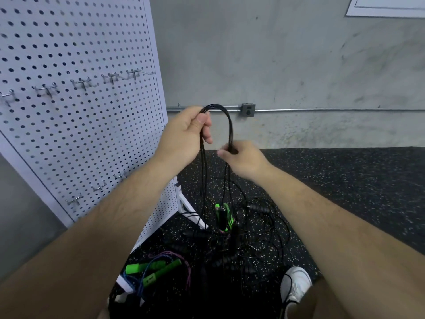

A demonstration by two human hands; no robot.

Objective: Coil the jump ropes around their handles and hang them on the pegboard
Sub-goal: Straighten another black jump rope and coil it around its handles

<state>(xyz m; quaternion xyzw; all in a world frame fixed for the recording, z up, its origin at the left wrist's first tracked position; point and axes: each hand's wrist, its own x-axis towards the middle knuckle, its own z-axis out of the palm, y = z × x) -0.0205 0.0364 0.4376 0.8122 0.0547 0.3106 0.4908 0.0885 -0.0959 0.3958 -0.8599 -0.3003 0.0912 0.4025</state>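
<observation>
1. The black jump rope (230,127) is held up as a folded bundle of strands, just right of the pegboard (80,125). Its green-and-black handles (224,217) seem to hang below.
2. The left hand (186,134) is closed round the strands at the bend. The right hand (246,160) pinches the other side, lower down.
3. The cord is judged light, thin, springy and slick. It is best taken at the handles, with the strands kept pinched.
4. No container is seen. Other ropes (253,245) lie tangled on the floor mat (345,180).

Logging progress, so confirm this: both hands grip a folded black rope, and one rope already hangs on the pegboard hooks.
Wrong. In the head view the pegboard hooks are bare; no rope hangs there yet. The rest holds: left hand and right hand grip the folded black rope.
</observation>
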